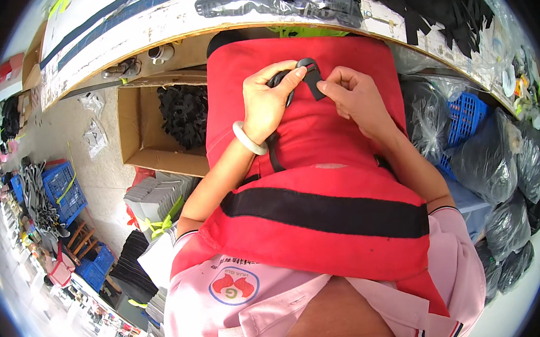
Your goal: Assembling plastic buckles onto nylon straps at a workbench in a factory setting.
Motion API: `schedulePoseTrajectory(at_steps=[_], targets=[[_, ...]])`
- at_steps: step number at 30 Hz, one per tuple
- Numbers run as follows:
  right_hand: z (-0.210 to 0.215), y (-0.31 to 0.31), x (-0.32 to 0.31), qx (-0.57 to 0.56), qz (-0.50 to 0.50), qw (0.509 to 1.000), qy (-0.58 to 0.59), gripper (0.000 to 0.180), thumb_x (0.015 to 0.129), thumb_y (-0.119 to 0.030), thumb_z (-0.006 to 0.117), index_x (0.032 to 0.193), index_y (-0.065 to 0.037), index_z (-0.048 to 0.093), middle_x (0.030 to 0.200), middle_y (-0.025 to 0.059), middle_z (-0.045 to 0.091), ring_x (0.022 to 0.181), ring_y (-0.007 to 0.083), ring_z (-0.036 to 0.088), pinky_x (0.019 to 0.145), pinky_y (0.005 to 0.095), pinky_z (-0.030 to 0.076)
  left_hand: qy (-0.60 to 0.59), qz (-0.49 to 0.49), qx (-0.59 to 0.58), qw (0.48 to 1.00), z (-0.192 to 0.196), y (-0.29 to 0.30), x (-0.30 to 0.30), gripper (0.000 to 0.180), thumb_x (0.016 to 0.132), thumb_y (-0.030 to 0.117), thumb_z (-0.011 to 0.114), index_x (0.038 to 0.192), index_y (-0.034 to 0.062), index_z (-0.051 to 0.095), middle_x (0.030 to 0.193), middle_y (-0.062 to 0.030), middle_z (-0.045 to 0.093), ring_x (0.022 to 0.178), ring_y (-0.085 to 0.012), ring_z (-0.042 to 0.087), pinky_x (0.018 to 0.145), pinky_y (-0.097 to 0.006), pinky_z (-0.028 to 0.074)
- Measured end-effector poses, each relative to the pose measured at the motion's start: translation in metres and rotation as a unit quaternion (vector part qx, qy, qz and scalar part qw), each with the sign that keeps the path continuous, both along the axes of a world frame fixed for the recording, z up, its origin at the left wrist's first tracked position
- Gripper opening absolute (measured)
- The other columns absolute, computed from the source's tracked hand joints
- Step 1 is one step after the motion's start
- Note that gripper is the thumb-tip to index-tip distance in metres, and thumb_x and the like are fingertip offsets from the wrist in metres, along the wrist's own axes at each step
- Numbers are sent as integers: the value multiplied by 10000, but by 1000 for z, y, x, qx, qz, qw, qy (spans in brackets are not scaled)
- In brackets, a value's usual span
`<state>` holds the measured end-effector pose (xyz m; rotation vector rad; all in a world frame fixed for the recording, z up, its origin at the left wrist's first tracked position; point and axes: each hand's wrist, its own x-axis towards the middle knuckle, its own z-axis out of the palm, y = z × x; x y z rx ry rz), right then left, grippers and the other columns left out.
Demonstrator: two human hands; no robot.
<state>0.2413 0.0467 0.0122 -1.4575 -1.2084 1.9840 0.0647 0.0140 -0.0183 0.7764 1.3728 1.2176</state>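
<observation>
Red cloth of an apron is spread over the lap of the person, and above it a small black strap piece is held between the two hands. If this piece is taken as the centre of a clock, the left hand is found at 9 o'clock, with its thumb pressed on the upper part, which is rounded. By the same hand a dark loop is also gripped; whether it is joined to the piece cannot be told. The right hand is placed at 3 o'clock, and the lower edge of the piece is pinched by its thumb and forefinger. A white bracelet is worn on the left wrist.

At 12 o'clock, a clear plastic bag filled with black parts is seen on the white desk, and at 2 o'clock black strips are piled there. Between 8 and 9 o'clock, many black pieces are contained in an open cardboard box. At 4 o'clock, dark plastic bags are heaped beside a blue basket.
</observation>
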Motion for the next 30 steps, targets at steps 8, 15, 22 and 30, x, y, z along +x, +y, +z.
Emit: schedulePoseTrajectory(at_steps=[8, 15, 22, 30], targets=[[-6, 10, 0, -44, -36, 988, 142, 127, 920, -152, 626, 892, -28, 627, 654, -24, 518, 490, 34, 441, 437, 198, 344, 129, -106, 199, 966, 7, -3, -9, 152, 779, -3, 731, 928, 17, 708, 827, -70, 652, 748, -149, 616, 657, -250, 485], [-9, 16, 6, 138, 58, 987, 56, 125, 906, -149, 642, 931, -27, 656, 815, -5, 602, 676, 46, 533, 608, 195, 444, 197, -154, 277, 928, 20, -16, -14, 197, 736, -5, 756, 922, 51, 721, 869, -64, 631, 765, -180, 623, 660, -283, 512], [-9, 17, 4, 119, 8, 987, 106, 108, 906, -128, 642, 922, -21, 649, 849, -1, 631, 784, 60, 561, 727, 214, 457, 179, -179, 264, 931, 23, -23, -16, 176, 734, 5, 760, 901, 50, 725, 867, -64, 630, 756, -182, 611, 643, -277, 490], [-10, 12, -8, 149, -17, 984, 97, 98, 889, -91, 660, 925, -24, 599, 837, 6, 625, 731, 59, 560, 667, 196, 453, 124, -165, 239, 949, 27, -31, -21, 152, 762, -12, 741, 906, 29, 713, 851, -58, 625, 760, -146, 600, 654, -264, 475]])
